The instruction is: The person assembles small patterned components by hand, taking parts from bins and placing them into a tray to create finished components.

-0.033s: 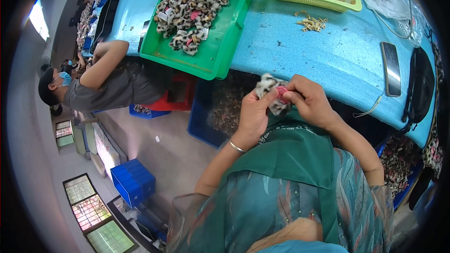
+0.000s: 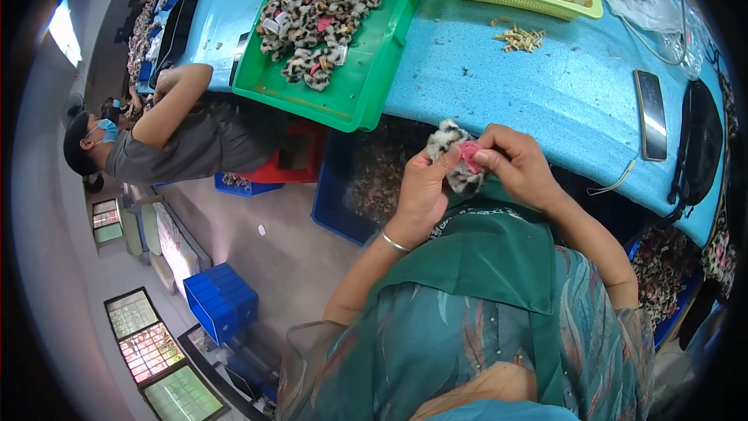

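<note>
Just off the near edge of the blue table, a small black-and-white spotted plush piece [image 2: 446, 137] is held between my two hands. My left hand [image 2: 423, 191] grips its left side, thumb lying across the fur. With thumb and fingers closed, my right hand [image 2: 514, 168] pinches the pink fabric part [image 2: 471, 157] in the middle of the piece. The fingertips behind the plush are hidden.
A green tray [image 2: 374, 86] of spotted plush pieces stands at the table's left. Behind, a yellow-green basket [image 2: 514, 1] holds small beige pieces, with a loose pile [image 2: 520, 39] before it. A phone [image 2: 650, 114] lies right. A masked co-worker [image 2: 187, 140] sits left.
The pink part shows wider and flatter than before. My right thumb and fingers have shifted slightly on it, and the plush has turned a little.
</note>
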A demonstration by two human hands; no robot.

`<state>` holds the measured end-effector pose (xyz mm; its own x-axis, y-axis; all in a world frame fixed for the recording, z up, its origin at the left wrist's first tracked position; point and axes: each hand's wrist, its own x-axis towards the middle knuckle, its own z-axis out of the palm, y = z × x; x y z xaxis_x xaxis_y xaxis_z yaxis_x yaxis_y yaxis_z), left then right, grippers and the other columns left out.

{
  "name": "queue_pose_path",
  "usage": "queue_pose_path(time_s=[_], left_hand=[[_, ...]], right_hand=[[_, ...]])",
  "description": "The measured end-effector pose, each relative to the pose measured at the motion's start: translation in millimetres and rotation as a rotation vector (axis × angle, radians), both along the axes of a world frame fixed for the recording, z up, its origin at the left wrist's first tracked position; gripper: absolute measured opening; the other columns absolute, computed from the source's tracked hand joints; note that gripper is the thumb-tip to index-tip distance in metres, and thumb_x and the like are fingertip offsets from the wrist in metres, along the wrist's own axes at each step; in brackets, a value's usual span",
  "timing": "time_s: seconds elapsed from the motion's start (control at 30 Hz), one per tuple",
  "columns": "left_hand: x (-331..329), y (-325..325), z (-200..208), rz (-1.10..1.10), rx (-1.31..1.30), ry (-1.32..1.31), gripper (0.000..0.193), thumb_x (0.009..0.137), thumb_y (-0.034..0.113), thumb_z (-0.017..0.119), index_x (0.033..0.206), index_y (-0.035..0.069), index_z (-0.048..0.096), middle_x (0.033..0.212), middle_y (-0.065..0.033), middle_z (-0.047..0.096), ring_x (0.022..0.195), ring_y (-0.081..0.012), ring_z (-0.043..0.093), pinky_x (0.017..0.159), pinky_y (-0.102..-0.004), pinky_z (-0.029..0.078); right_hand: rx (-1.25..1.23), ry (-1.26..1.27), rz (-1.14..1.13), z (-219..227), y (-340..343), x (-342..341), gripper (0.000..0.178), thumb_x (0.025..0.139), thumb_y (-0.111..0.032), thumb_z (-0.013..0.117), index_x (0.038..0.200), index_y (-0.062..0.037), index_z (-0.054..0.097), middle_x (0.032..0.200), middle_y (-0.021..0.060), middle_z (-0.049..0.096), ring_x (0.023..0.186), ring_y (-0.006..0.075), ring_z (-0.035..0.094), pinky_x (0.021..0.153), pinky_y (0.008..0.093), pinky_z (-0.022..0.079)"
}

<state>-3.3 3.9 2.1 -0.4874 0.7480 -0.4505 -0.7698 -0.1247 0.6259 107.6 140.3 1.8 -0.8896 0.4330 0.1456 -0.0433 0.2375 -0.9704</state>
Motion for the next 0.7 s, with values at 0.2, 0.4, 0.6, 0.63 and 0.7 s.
queue_pose_path(time_s=[0.2,0.4,0.6,0.63,0.7], left_hand=[[1,-3,1,-0.093,0.020,0.074,0.024,0.087,0.009,0.069,0.108,0.000,0.063,0.103,-0.0060,0.067,0.092,-0.0136,0.063,0.084,-0.0289,0.051],[4,4,10,-0.134,0.008,-0.030,0.026,0.084,0.006,0.071,0.108,0.000,0.063,0.102,-0.0056,0.066,0.091,-0.0135,0.064,0.083,-0.0289,0.051],[8,-4,7,-0.332,-0.007,-0.008,0.023,0.084,0.004,0.070,0.105,-0.001,0.064,0.100,-0.0048,0.066,0.088,-0.0130,0.063,0.079,-0.0285,0.052],[8,-3,8,-0.333,-0.005,-0.011,0.023,0.084,0.004,0.070,0.105,-0.001,0.064,0.100,-0.0048,0.066,0.088,-0.0130,0.063,0.079,-0.0285,0.052],[8,-1,10,-0.207,-0.083,0.083,0.020,0.084,0.003,0.070,0.103,-0.001,0.065,0.099,-0.0046,0.066,0.088,-0.0127,0.063,0.079,-0.0280,0.051]], right_hand=[[-0.317,-0.167,0.131,14,14,3,0.022,0.095,-0.022,0.055,0.090,-0.0007,0.061,0.081,0.0019,0.057,0.075,0.0086,0.053,0.067,0.0248,0.044],[-0.110,-0.012,-0.106,8,12,-15,0.030,0.094,-0.028,0.054,0.089,0.0002,0.064,0.086,0.0100,0.057,0.086,0.0193,0.056,0.078,0.0320,0.044],[0.145,-0.120,-0.123,-8,3,-24,0.024,0.090,-0.024,0.062,0.080,-0.0021,0.064,0.066,0.0108,0.058,0.059,0.0239,0.057,0.055,0.0349,0.044],[0.329,-0.041,-0.150,-11,4,-25,0.021,0.090,-0.017,0.062,0.077,-0.0007,0.063,0.066,0.0075,0.059,0.058,0.0194,0.056,0.053,0.0318,0.043],[0.366,-0.060,-0.141,-15,4,-26,0.014,0.087,-0.015,0.065,0.080,-0.0021,0.065,0.071,0.0108,0.062,0.059,0.0256,0.058,0.053,0.0339,0.046]])
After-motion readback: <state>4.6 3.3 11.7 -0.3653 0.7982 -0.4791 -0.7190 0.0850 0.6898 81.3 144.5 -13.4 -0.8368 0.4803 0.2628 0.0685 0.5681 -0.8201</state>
